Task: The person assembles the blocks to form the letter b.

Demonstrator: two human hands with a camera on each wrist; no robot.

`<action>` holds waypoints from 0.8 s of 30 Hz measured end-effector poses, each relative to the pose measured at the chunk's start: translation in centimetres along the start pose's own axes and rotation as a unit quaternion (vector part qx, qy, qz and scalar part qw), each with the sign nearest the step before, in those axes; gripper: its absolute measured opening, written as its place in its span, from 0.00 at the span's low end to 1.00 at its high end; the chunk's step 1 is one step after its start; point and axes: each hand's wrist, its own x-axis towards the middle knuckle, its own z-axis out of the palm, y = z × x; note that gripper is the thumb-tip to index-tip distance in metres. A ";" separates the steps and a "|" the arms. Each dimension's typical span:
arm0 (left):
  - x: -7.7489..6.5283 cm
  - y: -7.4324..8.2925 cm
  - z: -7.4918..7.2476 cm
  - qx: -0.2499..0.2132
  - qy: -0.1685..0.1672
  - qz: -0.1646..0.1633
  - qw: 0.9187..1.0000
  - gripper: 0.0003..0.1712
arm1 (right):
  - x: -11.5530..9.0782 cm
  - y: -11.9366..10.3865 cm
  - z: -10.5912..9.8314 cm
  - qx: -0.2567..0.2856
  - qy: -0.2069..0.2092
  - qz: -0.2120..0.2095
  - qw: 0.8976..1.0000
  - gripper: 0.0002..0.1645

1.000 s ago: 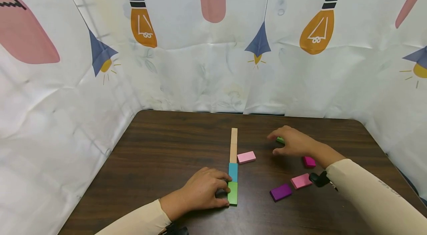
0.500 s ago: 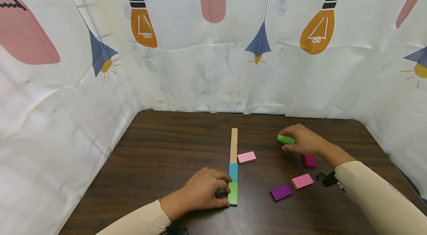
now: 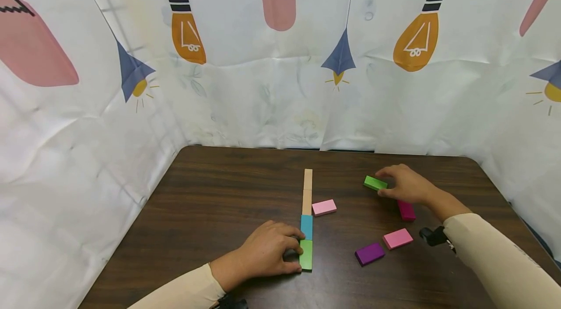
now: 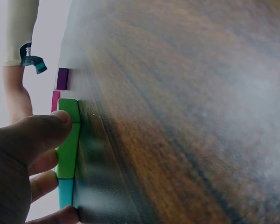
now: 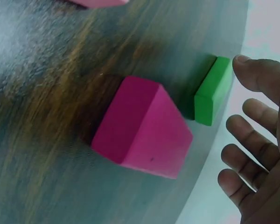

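Observation:
My left hand (image 3: 267, 249) rests its thumb and fingertips against the left edge of a light green block (image 3: 306, 255) and the blue block (image 3: 307, 227) beyond it. In the left wrist view the thumb lies on the near end of the green block (image 4: 67, 154). Two pale wooden blocks (image 3: 308, 192) continue this straight row away from me. My right hand (image 3: 405, 184) hovers with parted, bent fingers by a bright green block (image 3: 375, 183), holding nothing. The right wrist view has the fingers apart above that green block (image 5: 213, 91), with a magenta block (image 5: 144, 128) nearer the camera.
A light pink block (image 3: 324, 207) lies just right of the row. The magenta block (image 3: 406, 211), a pink block (image 3: 398, 238) and a purple block (image 3: 369, 253) lie on the right of the dark wooden table (image 3: 210, 192). A printed white curtain (image 3: 245, 104) hangs behind.
My right hand has moved rightward, from over the bright green block to its right end, uncovering it. The block stays about where it was. My left hand and the row have not moved.

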 end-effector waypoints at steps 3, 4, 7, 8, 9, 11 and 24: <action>0.0 0.0 0.0 0.000 0.001 0.000 1.000 0.14 | 0.0 0.3 0.1 0.000 0.003 0.004 1.000 0.30; 0.0 0.0 0.0 0.000 0.001 0.000 1.000 0.14 | 0.0 0.4 0.1 0.001 0.004 0.005 1.000 0.30; 0.0 0.0 0.0 0.002 0.002 0.001 1.000 0.14 | 0.1 0.6 0.2 0.000 0.004 0.005 1.000 0.31; 0.0 0.0 0.1 0.003 0.002 0.002 1.000 0.14 | 0.1 0.7 0.3 0.001 0.004 0.004 1.000 0.31; 0.0 0.0 0.1 0.003 0.002 0.002 1.000 0.14 | 0.2 0.8 0.3 0.001 0.004 0.003 1.000 0.31; 0.0 0.0 0.1 0.003 0.003 0.002 1.000 0.14 | 0.3 1.0 0.4 0.004 0.002 0.001 1.000 0.31; 0.0 -0.1 0.1 0.001 0.003 0.003 1.000 0.14 | 1.0 1.5 1.0 0.003 -0.010 0.008 1.000 0.29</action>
